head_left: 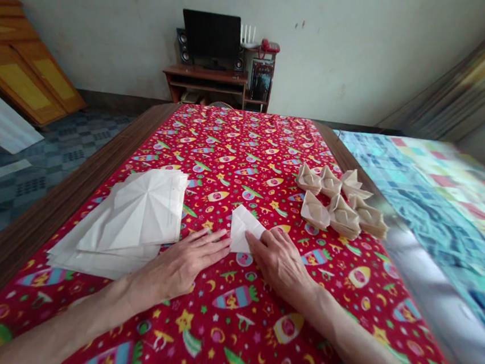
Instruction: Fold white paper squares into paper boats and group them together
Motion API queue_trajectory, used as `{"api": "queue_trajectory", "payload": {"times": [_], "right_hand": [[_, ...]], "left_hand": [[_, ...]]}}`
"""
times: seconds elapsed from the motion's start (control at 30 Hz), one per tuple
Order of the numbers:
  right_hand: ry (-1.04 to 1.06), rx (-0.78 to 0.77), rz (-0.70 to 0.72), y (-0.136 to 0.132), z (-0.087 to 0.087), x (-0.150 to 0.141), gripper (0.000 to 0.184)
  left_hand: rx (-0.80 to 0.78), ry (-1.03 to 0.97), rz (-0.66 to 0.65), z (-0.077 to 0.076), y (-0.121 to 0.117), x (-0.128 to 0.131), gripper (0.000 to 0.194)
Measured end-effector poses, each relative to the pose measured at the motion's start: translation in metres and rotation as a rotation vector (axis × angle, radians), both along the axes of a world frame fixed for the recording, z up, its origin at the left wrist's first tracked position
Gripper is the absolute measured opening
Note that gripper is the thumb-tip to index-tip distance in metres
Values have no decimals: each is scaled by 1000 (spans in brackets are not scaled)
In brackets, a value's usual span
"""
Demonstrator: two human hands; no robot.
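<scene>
A small white folded paper (242, 226) lies on the red patterned cloth between my hands, its peak pointing away from me. My right hand (280, 260) is closed over its right side, with the index finger pressing on the paper and the other fingers curled. Flat on the cloth, my left hand (196, 255) has its fingers stretched out, the tips at the paper's lower left edge. Beside it on the left is a stack of creased white paper sheets (145, 212), the top one showing folds that radiate from a point.
Several folded paper shapes (337, 205) stand in piles on the right of the cloth (244, 165). Brown table edges (112, 152) run along both sides. Beyond are a desk with a monitor (211, 36), a wooden cabinet (26, 64) and a checked bedspread (430, 194).
</scene>
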State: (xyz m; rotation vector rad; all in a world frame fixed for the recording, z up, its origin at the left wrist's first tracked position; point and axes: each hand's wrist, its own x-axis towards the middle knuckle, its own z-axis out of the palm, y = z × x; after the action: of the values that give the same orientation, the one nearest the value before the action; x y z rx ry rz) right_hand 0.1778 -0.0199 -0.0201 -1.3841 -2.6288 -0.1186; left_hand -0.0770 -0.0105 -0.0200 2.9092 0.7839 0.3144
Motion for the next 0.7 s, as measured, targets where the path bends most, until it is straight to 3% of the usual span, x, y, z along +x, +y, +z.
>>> {"api": "queue_trajectory", "payload": {"times": [0.1, 0.2, 0.43, 0.57, 0.7], "right_hand": [[2, 5, -1, -1, 1, 0, 29], [11, 12, 1, -1, 0, 0, 28], [140, 5, -8, -2, -3, 2, 24], [289, 50, -190, -7, -8, 11, 19], [348, 93, -325, -12, -9, 20, 29]], "left_hand": [[43, -138, 11, 7, 13, 3, 53], [64, -264, 96, 9, 37, 16, 50], [-72, -199, -5, -3, 87, 51, 42], [-124, -150, -12, -1, 96, 52, 45], [-132, -126, 1, 3, 102, 53, 55]]}}
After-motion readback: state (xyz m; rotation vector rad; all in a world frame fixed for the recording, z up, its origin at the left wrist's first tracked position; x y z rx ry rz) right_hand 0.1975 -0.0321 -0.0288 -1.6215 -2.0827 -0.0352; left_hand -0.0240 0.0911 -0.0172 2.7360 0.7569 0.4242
